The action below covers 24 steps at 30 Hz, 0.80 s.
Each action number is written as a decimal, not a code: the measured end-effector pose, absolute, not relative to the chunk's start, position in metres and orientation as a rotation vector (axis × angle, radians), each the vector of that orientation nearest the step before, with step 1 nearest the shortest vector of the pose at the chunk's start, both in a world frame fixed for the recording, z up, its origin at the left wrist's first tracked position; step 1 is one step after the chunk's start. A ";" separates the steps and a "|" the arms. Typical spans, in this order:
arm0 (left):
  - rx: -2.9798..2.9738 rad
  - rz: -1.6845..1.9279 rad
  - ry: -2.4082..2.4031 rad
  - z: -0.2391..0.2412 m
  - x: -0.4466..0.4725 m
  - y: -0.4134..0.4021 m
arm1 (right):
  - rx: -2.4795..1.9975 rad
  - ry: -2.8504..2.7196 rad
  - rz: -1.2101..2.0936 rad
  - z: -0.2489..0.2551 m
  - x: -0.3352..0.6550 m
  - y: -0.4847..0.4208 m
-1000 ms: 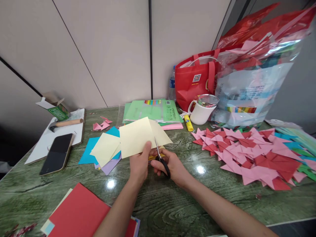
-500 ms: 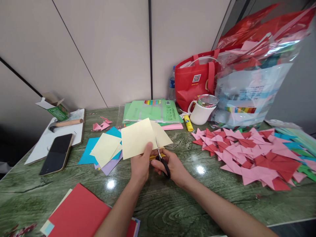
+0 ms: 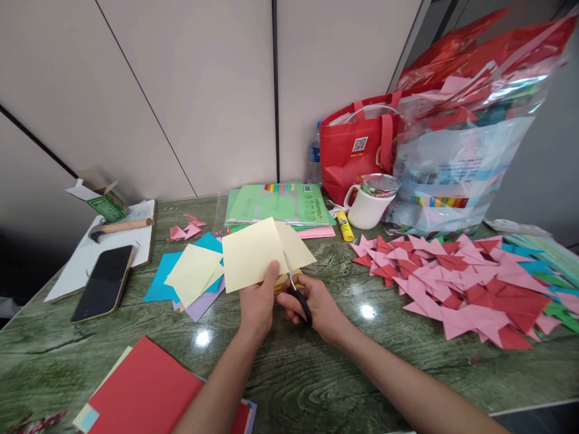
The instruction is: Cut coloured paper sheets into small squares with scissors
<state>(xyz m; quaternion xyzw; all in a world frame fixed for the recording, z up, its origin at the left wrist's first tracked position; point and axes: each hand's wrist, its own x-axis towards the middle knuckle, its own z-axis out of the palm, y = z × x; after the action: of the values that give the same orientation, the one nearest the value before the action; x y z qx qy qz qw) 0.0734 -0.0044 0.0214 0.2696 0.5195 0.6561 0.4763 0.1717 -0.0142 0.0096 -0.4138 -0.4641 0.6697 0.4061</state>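
Pale yellow paper [image 3: 250, 256] is pinched in my left hand [image 3: 259, 304], thumb on top and the other fingers hidden beneath. My right hand [image 3: 316, 304] grips black-handled scissors [image 3: 299, 301], their blades pointing up and away along the right side of the paper. Beyond the blades spreads another pale yellow piece [image 3: 296, 246]; whether it is still joined to the held one I cannot tell. Left of my hands lie smaller cream squares [image 3: 194, 271] on blue sheets [image 3: 158, 280] and a purple sheet [image 3: 203, 306].
Red sheets [image 3: 145, 386] lie near my left forearm. Behind my hands are green paper packs [image 3: 275, 205], a glue stick [image 3: 345, 226] and a white mug [image 3: 368, 208]. Folded pink and red pieces [image 3: 452, 277] cover the right side. A phone [image 3: 104, 283] and a hammer [image 3: 122, 226] lie left.
The scissors' blades look slightly closer together, and the fingers of my right hand have shifted a little. The held paper is almost in the same place.
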 end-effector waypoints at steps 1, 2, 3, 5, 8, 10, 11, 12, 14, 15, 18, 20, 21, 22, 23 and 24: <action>0.654 1.590 1.281 0.022 0.073 -0.005 | -1.045 -1.162 1.696 0.010 0.172 -0.014; 0.653 1.561 1.288 0.022 0.074 -0.006 | -1.043 -1.153 1.702 0.011 0.172 -0.014; 0.654 1.520 1.291 0.022 0.074 -0.006 | -1.037 -1.142 1.706 0.012 0.172 -0.014; 0.664 1.451 1.290 0.023 0.075 -0.008 | -1.016 -1.119 1.706 0.013 0.172 -0.013; 0.693 1.417 1.291 0.022 0.077 -0.010 | -0.988 -1.101 1.685 0.015 0.174 -0.012; 0.711 1.412 1.285 0.021 0.078 -0.010 | -0.984 -1.107 1.674 0.015 0.175 -0.012; 0.716 1.409 1.279 0.020 0.078 -0.010 | -0.984 -1.112 1.671 0.014 0.175 -0.011; 0.720 1.413 1.275 0.020 0.078 -0.010 | -0.985 -1.115 1.671 0.014 0.175 -0.011; 0.721 1.422 1.281 0.019 0.078 -0.010 | -0.991 -1.117 1.671 0.012 0.176 -0.011; 0.719 1.424 1.287 0.018 0.078 -0.009 | -0.993 -1.117 1.672 0.012 0.176 -0.010; 0.721 1.442 1.296 0.017 0.077 -0.009 | -0.987 -1.116 1.678 0.009 0.175 -0.010; 0.723 1.471 1.296 0.017 0.076 -0.009 | -0.987 -1.115 1.677 0.008 0.175 -0.010; 0.722 1.484 1.299 0.017 0.076 -0.008 | -0.994 -1.118 1.674 0.008 0.175 -0.010; 0.718 1.489 1.301 0.016 0.076 -0.008 | -1.004 -1.124 1.669 0.008 0.174 -0.010; 0.713 1.493 1.304 0.016 0.076 -0.008 | -1.013 -1.131 1.664 0.008 0.174 -0.011; 0.709 1.496 1.307 0.016 0.076 -0.008 | -1.018 -1.140 1.659 0.008 0.174 -0.011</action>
<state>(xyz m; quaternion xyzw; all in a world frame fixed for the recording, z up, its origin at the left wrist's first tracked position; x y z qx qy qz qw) 0.0755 -0.0076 0.0157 0.2924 0.5388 0.6169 0.4936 0.1744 -0.0109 0.0078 -0.4078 -0.4566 0.6646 0.4283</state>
